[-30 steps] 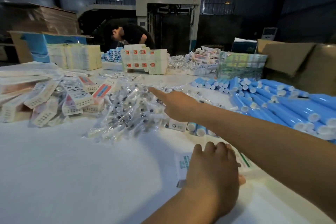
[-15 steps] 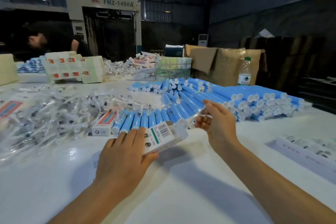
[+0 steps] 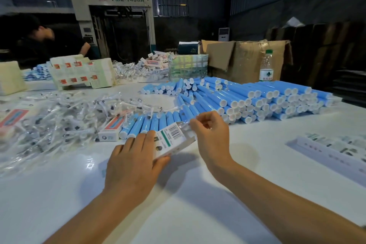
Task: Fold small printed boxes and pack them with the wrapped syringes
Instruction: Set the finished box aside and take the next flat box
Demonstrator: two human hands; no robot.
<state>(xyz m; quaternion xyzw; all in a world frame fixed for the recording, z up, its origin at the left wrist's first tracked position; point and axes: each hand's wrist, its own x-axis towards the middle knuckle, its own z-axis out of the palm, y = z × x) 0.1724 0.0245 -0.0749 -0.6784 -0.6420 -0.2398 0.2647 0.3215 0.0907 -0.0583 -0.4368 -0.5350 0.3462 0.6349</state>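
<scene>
My left hand (image 3: pixel 132 162) grips a small white printed box (image 3: pixel 172 138) with a barcode and a green stripe, held just above the white table (image 3: pixel 198 214). At the box's far end, my right hand (image 3: pixel 210 134) pinches a clear wrapped syringe (image 3: pixel 184 126), of which only a bit of wrapper shows. A big loose heap of wrapped syringes (image 3: pixel 59 117) covers the table to the left. One folded box with a red panel (image 3: pixel 111 130) lies beside the heap.
Blue tubes with white caps (image 3: pixel 247 101) are piled ahead and to the right. Flat box blanks (image 3: pixel 336 150) lie at the right edge. Stacked boxes (image 3: pixel 79 74), cardboard cartons (image 3: pixel 247 59), a water bottle (image 3: pixel 267 67) and a bent-over person (image 3: pixel 49 45) are at the back.
The view swung right from the syringe heap. My right hand came back from the heap with a wrapped syringe to the box's end; my left hand lifted the box off the table.
</scene>
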